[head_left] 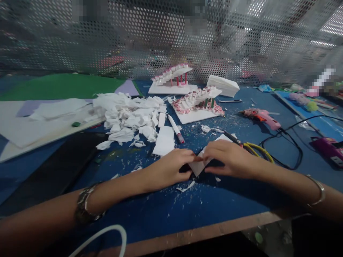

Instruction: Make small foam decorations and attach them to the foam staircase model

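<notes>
My left hand (178, 166) and my right hand (227, 159) are both closed on a small piece of white paper (197, 167), its pointed corner turned toward me. Fingertips of the two hands nearly meet at its middle, and part of it lies hidden beneath them. Close behind my left hand lie a white rectangular card (164, 140) and a white marker with a red end (176, 129). Beside my right hand is a tool with yellow handles (258, 151), its head partly covered by white scraps.
A heap of torn white paper (128, 116) fills the left centre. Two small staircase models (173, 76) (198, 103) stand behind. A pink glue gun (261, 117) lies right with a black cable (297, 155). A perforated metal screen (160, 39) rises at the back.
</notes>
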`<state>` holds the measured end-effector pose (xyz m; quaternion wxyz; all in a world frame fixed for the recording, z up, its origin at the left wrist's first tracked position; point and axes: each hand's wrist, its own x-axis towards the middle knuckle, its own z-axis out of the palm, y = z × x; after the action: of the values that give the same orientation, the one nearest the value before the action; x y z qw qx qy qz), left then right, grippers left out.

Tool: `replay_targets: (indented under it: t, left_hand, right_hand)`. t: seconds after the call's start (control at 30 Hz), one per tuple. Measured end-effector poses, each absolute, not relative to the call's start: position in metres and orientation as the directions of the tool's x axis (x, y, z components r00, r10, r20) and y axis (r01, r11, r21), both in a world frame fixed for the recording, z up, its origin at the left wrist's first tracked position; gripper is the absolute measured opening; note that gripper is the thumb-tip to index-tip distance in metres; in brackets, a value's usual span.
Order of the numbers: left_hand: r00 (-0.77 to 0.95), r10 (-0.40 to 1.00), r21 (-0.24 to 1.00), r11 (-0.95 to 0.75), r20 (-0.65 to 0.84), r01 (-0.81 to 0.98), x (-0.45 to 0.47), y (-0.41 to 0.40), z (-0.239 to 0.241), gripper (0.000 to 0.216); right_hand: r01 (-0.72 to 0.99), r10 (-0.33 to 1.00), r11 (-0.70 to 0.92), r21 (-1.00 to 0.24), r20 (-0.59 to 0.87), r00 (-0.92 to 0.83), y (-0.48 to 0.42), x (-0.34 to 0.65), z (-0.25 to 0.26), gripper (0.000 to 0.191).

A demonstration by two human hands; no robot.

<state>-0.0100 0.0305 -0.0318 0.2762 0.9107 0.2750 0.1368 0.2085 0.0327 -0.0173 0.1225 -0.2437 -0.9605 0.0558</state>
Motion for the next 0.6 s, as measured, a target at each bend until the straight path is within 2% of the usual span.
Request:
replay_targets:
  t: [0.07, 0.17, 0.23, 0.3, 0.4, 0.53, 0.6]
  left_hand:
    - [0.788, 0.608, 0.655, -0.634, 0.094, 0.411, -0.01, 0.029, -0.031, 0.023]
    - [0.746, 0.659, 0.746, -0.544, 0.096, 0.384, -0.01, 0.029, -0.031, 0.025]
    - [0.748, 0.656, 0.766, -0.531, 0.101, 0.362, -0.01, 0.03, -0.031, 0.029]
    - [0.766, 0.634, 0.739, -0.566, 0.106, 0.366, -0.01, 0.03, -0.032, 0.029]
    - [0.775, 0.614, 0.588, -0.685, 0.149, 0.43, -0.012, 0.028, -0.033, 0.027]
    - [0.777, 0.572, 0.265, -0.817, 0.262, 0.512, -0.014, 0.02, -0.035, 0.019]
    - [0.808, 0.52, 0.155, -0.854, 0.277, 0.496, -0.013, 0.015, -0.036, 0.013]
  right_hand:
    - [0.395, 0.401, 0.916, -0.074, 0.229, -0.887, 0.022, 0.203, -0.022, 0.027]
    - [0.354, 0.282, 0.917, 0.183, 0.33, -0.901, 0.014, 0.201, -0.028, 0.026]
    - [0.347, 0.218, 0.89, 0.297, 0.392, -0.894, 0.011, 0.201, -0.028, 0.02]
    - [0.337, 0.187, 0.877, 0.341, 0.406, -0.895, 0.009, 0.202, -0.028, 0.014]
    - [0.331, 0.199, 0.89, 0.313, 0.389, -0.9, 0.01, 0.202, -0.029, 0.016]
    - [0.351, 0.276, 0.918, 0.185, 0.339, -0.899, 0.014, 0.2, -0.035, 0.019]
    - [0.357, 0.306, 0.927, 0.117, 0.313, -0.899, 0.015, 0.2, -0.037, 0.02]
